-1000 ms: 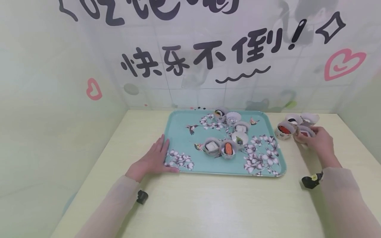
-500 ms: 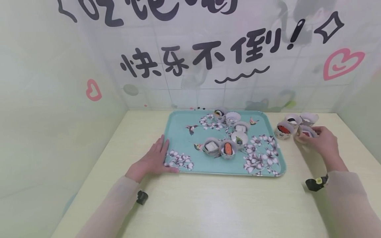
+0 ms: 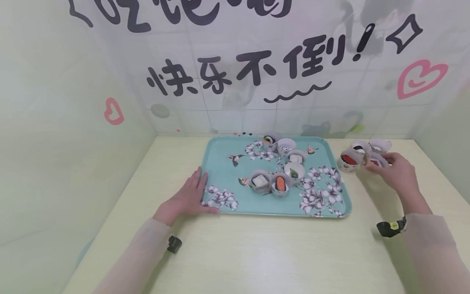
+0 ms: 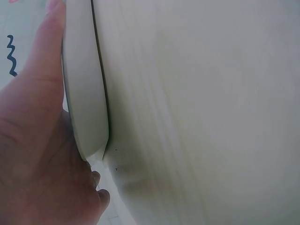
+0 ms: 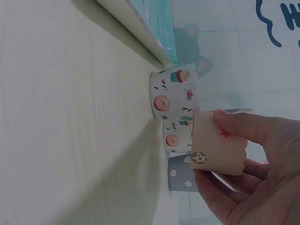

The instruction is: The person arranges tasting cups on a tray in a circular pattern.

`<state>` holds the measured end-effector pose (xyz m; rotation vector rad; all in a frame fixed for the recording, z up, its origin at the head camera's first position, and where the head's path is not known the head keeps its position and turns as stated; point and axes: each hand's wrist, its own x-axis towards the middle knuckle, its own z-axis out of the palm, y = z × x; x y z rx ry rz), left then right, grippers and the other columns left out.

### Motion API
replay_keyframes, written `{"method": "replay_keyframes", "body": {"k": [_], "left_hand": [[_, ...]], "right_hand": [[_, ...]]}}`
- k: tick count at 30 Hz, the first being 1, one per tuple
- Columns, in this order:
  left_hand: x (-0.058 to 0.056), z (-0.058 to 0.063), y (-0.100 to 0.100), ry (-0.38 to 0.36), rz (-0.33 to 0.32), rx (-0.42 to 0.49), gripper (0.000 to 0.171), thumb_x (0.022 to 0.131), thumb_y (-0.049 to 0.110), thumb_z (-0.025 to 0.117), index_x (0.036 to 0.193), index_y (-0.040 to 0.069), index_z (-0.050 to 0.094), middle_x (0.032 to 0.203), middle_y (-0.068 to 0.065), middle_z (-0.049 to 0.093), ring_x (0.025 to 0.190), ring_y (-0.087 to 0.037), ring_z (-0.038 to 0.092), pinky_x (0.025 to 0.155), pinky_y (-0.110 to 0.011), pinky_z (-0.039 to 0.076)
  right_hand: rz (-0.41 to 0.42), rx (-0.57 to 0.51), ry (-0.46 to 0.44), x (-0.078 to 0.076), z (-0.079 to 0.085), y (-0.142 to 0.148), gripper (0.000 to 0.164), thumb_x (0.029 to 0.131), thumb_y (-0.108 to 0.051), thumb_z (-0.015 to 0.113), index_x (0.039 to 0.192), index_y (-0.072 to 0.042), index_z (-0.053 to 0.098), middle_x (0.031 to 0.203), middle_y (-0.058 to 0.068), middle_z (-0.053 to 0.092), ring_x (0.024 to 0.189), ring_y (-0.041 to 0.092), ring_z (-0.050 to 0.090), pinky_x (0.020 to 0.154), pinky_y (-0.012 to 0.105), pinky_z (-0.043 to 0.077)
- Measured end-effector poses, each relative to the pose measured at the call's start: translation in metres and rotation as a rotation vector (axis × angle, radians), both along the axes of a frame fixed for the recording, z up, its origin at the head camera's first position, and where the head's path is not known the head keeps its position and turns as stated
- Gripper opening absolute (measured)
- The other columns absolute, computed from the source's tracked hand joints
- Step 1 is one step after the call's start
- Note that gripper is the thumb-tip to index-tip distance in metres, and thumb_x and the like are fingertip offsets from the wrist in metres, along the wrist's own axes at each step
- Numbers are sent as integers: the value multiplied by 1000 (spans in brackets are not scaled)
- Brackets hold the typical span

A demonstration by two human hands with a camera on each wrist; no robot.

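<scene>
Tan paper cup (image 5: 211, 139), mouth upward

Dining-style nook, wall (image 3: 224, 120) with Chinese lettering (image 3: 256, 73), pink heart (image 3: 417, 84), pale table (image 3: 264, 253)

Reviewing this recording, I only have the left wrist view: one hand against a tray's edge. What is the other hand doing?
Observer: The right hand pinches a tan paper cup between its thumb and fingers.
Operator: Noted. Anything on top that I'm missing?
Observer: Yes, the head view shows six paper cups on the teal tray.
</scene>
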<state>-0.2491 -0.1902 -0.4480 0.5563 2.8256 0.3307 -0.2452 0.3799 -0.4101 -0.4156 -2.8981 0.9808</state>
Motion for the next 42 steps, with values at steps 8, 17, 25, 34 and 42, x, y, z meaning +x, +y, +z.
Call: {"method": "replay_keyframes", "body": {"k": [8, 17, 25, 34, 42], "left_hand": [[-1, -3, -1, 7, -6, -4, 132, 73, 73, 72, 158, -4, 5, 166, -27, -8, 154, -45, 1, 126, -57, 14], [-1, -3, -2, 17, -14, 8, 132, 73, 72, 73, 158, -5, 6, 165, -28, -7, 154, -45, 2, 126, -57, 14], [-2, -5, -3, 15, -15, 10, 132, 73, 72, 72, 158, -5, 6, 165, -28, -8, 154, -45, 1, 126, -57, 14], [-3, -3, -1, -2, -1, -10, 133, 73, 75, 71, 159, -2, 3, 166, -25, -10, 155, -43, -1, 126, -55, 13], [-3, -5, -2, 4, -6, 3, 133, 73, 74, 72, 159, -2, 4, 166, -25, -9, 155, -43, 0, 126, -55, 13]], "right_hand": [[43, 22, 47, 1, 10, -12, 80, 95, -45, 63, 140, 15, 37, 130, 38, 48, 106, 48, 50, 69, 36, 43], [91, 18, 80, 0, 26, -34, 75, 95, -42, 65, 140, 12, 38, 131, 37, 49, 113, 51, 50, 78, 50, 49], [131, -6, 89, -7, 34, -56, 73, 95, -42, 65, 141, 9, 41, 132, 35, 51, 112, 49, 52, 79, 50, 53], [189, -16, 93, -16, 39, -84, 69, 94, -37, 68, 141, 6, 44, 132, 35, 53, 109, 47, 55, 75, 43, 58], [229, -35, 85, -23, 39, -106, 68, 93, -35, 70, 142, 5, 45, 133, 33, 53, 110, 45, 55, 82, 49, 56]]}}
